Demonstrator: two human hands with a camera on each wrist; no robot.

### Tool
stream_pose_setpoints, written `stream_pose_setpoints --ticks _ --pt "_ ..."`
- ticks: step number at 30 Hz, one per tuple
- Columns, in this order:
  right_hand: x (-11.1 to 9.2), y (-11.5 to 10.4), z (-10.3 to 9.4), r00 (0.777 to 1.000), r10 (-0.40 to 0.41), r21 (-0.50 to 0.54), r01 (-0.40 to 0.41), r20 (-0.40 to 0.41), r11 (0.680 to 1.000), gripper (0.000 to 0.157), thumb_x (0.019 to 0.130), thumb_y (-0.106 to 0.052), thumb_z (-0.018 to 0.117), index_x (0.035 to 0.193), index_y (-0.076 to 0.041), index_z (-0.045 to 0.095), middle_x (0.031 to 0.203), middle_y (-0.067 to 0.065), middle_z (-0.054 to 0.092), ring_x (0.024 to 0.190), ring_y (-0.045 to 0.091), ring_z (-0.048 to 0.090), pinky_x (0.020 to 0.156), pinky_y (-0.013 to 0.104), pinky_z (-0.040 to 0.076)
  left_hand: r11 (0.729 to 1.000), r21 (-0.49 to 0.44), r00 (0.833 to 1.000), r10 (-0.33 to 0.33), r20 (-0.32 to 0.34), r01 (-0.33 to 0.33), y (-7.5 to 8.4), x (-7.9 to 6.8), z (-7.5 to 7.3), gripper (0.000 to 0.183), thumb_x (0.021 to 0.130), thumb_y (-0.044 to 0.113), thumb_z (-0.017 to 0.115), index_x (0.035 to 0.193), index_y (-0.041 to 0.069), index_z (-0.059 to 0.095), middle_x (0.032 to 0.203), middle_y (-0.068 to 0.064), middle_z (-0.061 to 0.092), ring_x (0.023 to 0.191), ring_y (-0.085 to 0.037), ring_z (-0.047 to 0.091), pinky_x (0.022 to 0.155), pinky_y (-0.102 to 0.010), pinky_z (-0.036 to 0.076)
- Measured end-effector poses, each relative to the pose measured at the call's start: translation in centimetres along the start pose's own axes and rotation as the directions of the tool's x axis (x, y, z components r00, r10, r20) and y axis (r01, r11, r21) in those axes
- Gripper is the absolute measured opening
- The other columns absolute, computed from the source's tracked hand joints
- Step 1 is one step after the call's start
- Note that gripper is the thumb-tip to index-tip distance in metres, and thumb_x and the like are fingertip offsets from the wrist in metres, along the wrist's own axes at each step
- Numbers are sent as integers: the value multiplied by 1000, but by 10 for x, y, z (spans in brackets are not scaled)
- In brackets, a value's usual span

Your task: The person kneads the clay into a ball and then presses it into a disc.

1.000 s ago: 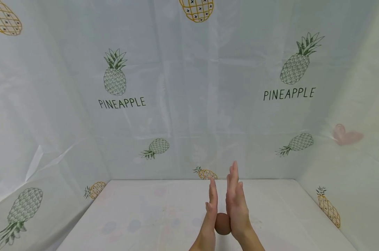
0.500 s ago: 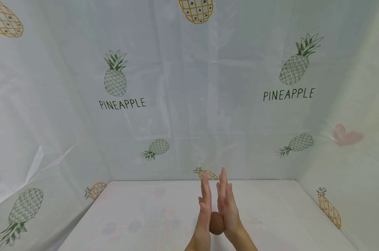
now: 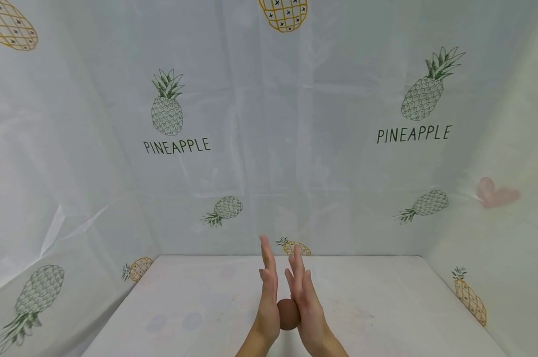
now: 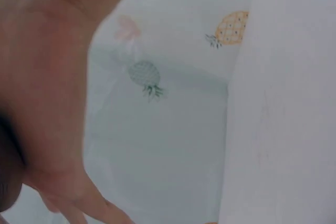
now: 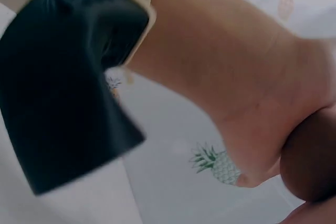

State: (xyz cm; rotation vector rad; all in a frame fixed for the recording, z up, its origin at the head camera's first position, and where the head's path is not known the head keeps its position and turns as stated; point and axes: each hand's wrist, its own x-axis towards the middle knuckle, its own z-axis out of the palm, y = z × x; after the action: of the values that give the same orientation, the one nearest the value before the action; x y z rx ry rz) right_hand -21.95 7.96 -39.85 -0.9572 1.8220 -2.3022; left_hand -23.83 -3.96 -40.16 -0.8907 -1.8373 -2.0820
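In the head view a smooth brown ball (image 3: 289,314) sits between two facing palms, low in the middle. My left hand (image 3: 267,302) presses it from the left, fingers straight and pointing up and forward. From the right my right hand (image 3: 310,313) presses it with its palm, fingers likewise extended. The left fingertips reach a little higher than the right ones. Part of the ball (image 4: 8,174) shows at the left edge of the left wrist view. In the right wrist view the ball (image 5: 312,161) touches the heel of a palm.
A white table (image 3: 184,287) lies beneath the hands. Pale sheeting (image 3: 269,148) printed with pineapples stands behind it and along both sides. A dark device (image 5: 63,98) on a beige strap surrounds a forearm in the right wrist view.
Both hands and the ball have shifted left. The left hand has slid up and forward against the right, which has drawn back; the ball stays between the palms.
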Motion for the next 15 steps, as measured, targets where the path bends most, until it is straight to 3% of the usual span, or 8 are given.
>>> stream_pose_setpoints --ticks 5,8,15 --pt "-2 -7 2 999 -42 -19 42 -16 999 55 111 -52 -7 165 -50 -13 173 -9 -26 160 39 -23 115 76 -23 998 61 999 31 -39 -29 -13 4 -2 59 112 47 4 167 39 -16 173 16 -25 159 -14 -28 113 -65 -36" --pt "-3 -12 1 997 -58 -36 57 -46 998 56 111 -52 -6 166 -49 -13 174 -14 -23 161 35 -22 115 77 -23 996 91 999 18 -50 -13 -19 3 1 59 113 42 5 168 37 -15 174 13 -23 160 -16 -26 114 -66 -35" --pt "-5 -21 -8 990 -82 -53 77 -112 996 56 111 -53 -6 167 -50 -10 175 -11 -17 163 31 -18 115 76 -24 995 96 999 -8 54 3 -24 -3 16 57 114 38 4 168 37 -16 175 15 -21 160 -16 -26 113 -66 -35"
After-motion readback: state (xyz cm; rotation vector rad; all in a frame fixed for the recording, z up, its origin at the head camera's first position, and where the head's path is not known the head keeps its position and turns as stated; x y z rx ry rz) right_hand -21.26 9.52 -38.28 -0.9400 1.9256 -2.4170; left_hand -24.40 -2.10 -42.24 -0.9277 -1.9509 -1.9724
